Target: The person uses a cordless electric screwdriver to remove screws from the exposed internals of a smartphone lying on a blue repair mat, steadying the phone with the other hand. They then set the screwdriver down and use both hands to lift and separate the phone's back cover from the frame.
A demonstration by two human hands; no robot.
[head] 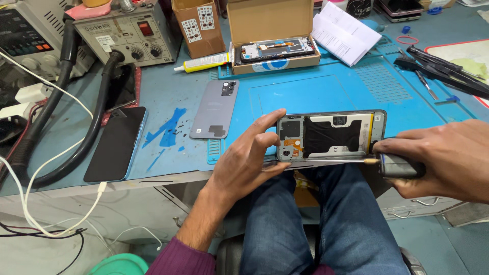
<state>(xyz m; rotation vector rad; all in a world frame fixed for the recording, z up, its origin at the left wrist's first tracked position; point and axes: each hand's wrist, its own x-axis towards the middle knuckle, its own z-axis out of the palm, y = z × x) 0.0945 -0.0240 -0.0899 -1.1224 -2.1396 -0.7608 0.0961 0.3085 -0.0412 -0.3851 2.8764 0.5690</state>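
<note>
The opened phone [331, 136], back cover off and its dark battery showing, sits at the near edge of the blue mat [316, 91] on the tabletop [168, 102]; the left hand [249, 158] pinches the phone's left end, thumb on top and fingers below, a firm grip. At the phone's right end the right hand [443, 160] is closed around a dark-handled screwdriver [379, 162], its thin shaft lying along the phone's lower edge. Left of the phone lies the grey back cover [216, 109]; behind the phone stands a cardboard box [272, 35] holding another phone frame. The risk, as I judge it: the tip could slip off and gouge the battery or a flex cable; a loose pinch would let the phone tip off the edge.
</note>
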